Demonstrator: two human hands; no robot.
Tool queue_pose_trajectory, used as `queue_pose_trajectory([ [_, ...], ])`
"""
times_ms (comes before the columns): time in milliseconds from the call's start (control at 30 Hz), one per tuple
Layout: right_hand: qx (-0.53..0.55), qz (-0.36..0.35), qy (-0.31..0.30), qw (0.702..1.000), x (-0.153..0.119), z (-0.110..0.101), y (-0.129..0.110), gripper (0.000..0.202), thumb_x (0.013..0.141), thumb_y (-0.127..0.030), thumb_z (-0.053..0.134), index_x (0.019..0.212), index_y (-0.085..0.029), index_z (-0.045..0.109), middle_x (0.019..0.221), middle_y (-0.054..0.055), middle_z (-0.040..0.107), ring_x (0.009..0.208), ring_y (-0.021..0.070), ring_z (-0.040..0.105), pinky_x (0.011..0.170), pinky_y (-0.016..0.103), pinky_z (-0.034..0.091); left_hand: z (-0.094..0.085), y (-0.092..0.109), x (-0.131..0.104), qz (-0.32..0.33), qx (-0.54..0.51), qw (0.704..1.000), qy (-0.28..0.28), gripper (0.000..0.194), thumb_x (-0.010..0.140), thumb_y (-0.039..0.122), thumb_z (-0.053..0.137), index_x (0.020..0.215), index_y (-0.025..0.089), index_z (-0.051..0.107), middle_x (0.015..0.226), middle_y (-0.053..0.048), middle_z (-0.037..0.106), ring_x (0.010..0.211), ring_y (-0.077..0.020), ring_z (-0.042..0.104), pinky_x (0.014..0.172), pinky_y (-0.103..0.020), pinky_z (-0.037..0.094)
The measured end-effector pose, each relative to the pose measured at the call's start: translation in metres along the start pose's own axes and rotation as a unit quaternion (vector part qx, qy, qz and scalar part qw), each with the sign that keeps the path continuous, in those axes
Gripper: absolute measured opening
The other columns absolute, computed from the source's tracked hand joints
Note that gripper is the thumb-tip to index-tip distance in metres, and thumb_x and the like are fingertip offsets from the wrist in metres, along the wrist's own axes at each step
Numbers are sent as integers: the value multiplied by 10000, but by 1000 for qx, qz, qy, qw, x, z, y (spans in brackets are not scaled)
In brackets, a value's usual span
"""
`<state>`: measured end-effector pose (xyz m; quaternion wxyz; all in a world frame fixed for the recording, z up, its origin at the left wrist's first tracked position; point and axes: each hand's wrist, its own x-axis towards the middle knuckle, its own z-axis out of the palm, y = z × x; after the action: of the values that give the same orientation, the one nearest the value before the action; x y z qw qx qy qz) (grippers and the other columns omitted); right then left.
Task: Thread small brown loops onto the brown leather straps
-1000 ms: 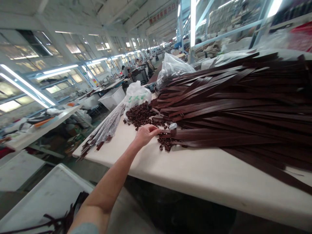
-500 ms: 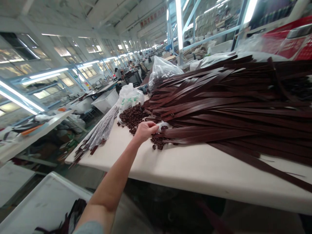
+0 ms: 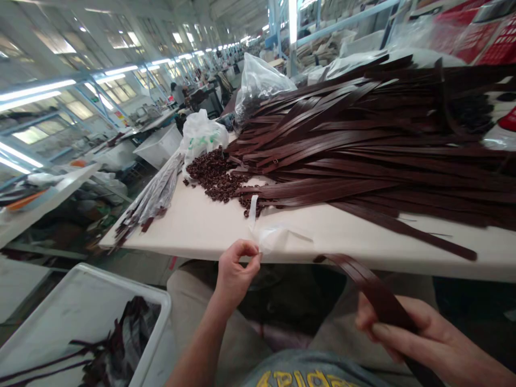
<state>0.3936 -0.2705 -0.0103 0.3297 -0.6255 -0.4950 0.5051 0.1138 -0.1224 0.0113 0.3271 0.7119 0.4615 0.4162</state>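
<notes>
My left hand (image 3: pixel 237 274) pinches the edge of a thin white translucent plastic piece (image 3: pixel 272 236) at the table's front edge. Lower right, my right hand (image 3: pixel 403 328) is wrapped round a bundle of dark brown flat strips (image 3: pixel 374 293), whose front end curves toward the table edge. Beyond my hands, a heap of small dark brown pieces (image 3: pixel 215 174) lies on the cream table (image 3: pixel 201 226). A big pile of long brown strips (image 3: pixel 363 145) spreads across its right side.
Plastic-wrapped strips (image 3: pixel 155 193) lie at the table's left end. Behind the small pieces sit a white bag (image 3: pixel 203 131) and a clear bag (image 3: pixel 260 80). A white bin (image 3: pixel 161 312) holding dark strips stands lower left; red crates (image 3: pixel 497 45) are upper right.
My left hand has drawn back from the small pieces toward me with the white plastic. My right hand has come into view with the brown strips. The view has tilted down.
</notes>
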Motion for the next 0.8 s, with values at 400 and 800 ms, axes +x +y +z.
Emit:
queue_pose_trajectory([
  [400,85,-136,36,986,86,13,-93,457,865,-535,625,1171,-206,709,1075,64,712,533,87,520,546,248,497,-25,3,4,283,183,936,-103,142,896,86,570,866,216,620,952,-48,727,876,-149,689,784,-255,558],
  [800,3,-49,-179,983,108,31,-101,254,765,-398,683,761,-146,715,543,-46,536,396,56,426,380,190,294,-21,5,50,316,163,934,-38,122,922,140,580,850,212,647,976,-38,723,919,-137,683,829,-261,552],
])
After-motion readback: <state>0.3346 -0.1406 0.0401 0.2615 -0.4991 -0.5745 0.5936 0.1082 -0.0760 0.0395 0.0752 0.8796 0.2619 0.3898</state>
